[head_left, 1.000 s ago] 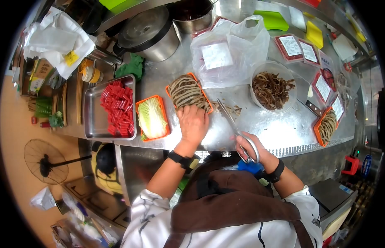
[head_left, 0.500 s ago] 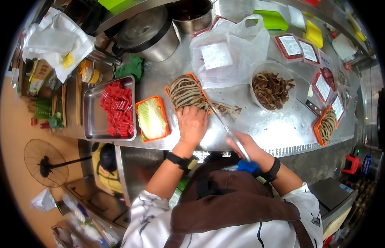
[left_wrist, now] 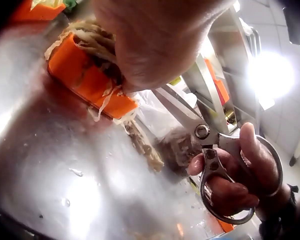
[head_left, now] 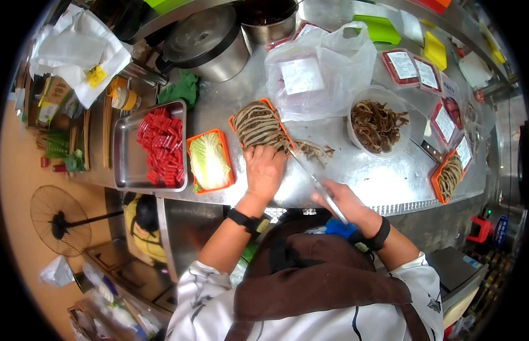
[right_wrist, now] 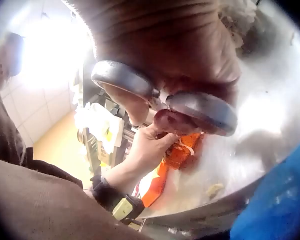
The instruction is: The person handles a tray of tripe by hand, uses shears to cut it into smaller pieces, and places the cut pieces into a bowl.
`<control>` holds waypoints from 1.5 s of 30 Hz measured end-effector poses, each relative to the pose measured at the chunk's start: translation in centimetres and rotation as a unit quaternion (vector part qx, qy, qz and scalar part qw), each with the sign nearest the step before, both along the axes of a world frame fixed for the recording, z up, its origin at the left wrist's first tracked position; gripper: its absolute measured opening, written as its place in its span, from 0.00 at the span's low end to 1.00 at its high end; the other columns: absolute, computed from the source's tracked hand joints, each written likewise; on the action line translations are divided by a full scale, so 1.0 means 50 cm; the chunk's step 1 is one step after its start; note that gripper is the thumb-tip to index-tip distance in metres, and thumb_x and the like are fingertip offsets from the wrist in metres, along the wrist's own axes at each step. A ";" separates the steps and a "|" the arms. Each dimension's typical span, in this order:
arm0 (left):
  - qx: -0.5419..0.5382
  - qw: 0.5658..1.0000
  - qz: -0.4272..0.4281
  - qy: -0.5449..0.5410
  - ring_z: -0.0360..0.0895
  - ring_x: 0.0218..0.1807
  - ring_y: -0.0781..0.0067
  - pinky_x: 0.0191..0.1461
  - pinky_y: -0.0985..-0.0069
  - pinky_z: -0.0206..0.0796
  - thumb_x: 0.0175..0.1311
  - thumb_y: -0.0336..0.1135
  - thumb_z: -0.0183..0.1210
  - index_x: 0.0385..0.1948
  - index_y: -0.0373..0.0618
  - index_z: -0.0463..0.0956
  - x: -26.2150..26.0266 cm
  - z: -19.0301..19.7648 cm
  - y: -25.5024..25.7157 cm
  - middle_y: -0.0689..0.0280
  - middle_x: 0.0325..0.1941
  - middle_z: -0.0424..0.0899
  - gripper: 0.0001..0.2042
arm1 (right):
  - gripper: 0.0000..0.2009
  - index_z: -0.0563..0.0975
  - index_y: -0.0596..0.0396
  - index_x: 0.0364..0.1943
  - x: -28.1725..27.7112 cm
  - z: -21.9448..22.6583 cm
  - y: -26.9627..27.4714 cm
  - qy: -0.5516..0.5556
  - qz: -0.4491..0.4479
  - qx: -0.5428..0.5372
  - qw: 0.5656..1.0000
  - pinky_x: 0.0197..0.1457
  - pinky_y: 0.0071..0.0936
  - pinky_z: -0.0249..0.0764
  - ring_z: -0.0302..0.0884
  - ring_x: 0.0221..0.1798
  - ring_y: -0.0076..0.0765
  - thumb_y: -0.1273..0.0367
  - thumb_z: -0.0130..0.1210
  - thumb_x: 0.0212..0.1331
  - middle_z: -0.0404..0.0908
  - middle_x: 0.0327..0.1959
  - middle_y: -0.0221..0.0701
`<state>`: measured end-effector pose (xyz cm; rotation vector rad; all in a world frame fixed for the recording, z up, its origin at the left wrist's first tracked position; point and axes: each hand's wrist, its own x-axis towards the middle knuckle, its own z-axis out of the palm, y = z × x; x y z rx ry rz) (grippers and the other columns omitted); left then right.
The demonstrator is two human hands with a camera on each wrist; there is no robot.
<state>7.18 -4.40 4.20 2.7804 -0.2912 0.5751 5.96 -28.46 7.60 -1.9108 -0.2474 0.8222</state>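
My left hand [head_left: 264, 170] lies over the near end of an orange tray [left_wrist: 75, 67] heaped with pale brown strips [head_left: 258, 126]; whether its fingers grip the strips or the rim is hidden. My right hand [head_left: 347, 206] holds metal scissors [head_left: 315, 181], fingers and thumb through the handle loops, as the left wrist view shows. The blade tips reach the tray's right near corner beside my left fingers. Loose strips [head_left: 314, 150] hang over that side and lie on the metal table [left_wrist: 55, 165].
Left of the tray stand an orange tray of cabbage [head_left: 208, 162] and a metal pan of red pieces [head_left: 161, 148]. Behind are a lidded pot [head_left: 204, 45] and a plastic bag [head_left: 318, 74]. To the right are a round tub of brown strips [head_left: 378, 126], a knife [head_left: 429, 150] and another orange tray [head_left: 448, 177].
The scissors have swung left and up from beside the tray to its corner, and their blades have come together. My left hand has stayed on the strips.
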 end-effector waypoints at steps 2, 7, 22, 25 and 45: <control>-0.003 1.000 -0.002 -0.003 0.74 0.41 0.62 0.56 0.61 0.60 0.56 0.33 0.66 0.28 0.50 0.84 0.000 0.001 0.001 0.68 0.32 0.78 0.01 | 0.27 0.78 0.62 0.43 0.003 -0.001 -0.001 -0.037 0.008 0.006 0.999 0.29 0.30 0.70 0.72 0.21 0.28 0.47 0.60 0.67 0.75 0.20 0.31; 0.005 1.000 -0.007 -0.015 0.74 0.41 0.63 0.55 0.62 0.60 0.55 0.33 0.65 0.26 0.51 0.82 0.002 -0.007 0.006 0.68 0.31 0.77 0.01 | 0.28 0.78 0.63 0.41 0.033 0.027 0.003 0.165 0.019 -0.040 0.985 0.28 0.31 0.71 0.75 0.22 0.28 0.45 0.60 0.67 0.76 0.20 0.31; -0.015 0.999 -0.017 -0.022 0.74 0.41 0.60 0.55 0.59 0.61 0.51 0.29 0.61 0.22 0.49 0.78 0.004 -0.008 0.007 0.65 0.30 0.75 0.02 | 0.28 0.78 0.65 0.41 0.002 0.032 0.016 -0.030 0.016 -0.100 0.994 0.41 0.45 0.76 0.82 0.35 0.62 0.47 0.62 0.64 0.82 0.30 0.54; -0.002 1.000 -0.012 -0.003 0.74 0.42 0.61 0.55 0.59 0.60 0.53 0.32 0.65 0.26 0.50 0.81 0.002 -0.007 0.008 0.67 0.31 0.76 0.02 | 0.29 0.78 0.65 0.41 0.008 0.035 0.017 0.026 0.017 -0.085 0.996 0.40 0.48 0.76 0.82 0.35 0.63 0.46 0.62 0.64 0.82 0.29 0.54; -0.011 0.999 -0.014 -0.029 0.74 0.40 0.61 0.54 0.61 0.61 0.51 0.30 0.61 0.21 0.48 0.79 0.005 -0.009 0.008 0.65 0.29 0.75 0.02 | 0.30 0.77 0.65 0.37 0.013 0.080 0.032 -0.088 0.053 -0.161 0.982 0.42 0.52 0.75 0.81 0.37 0.67 0.44 0.58 0.66 0.81 0.29 0.57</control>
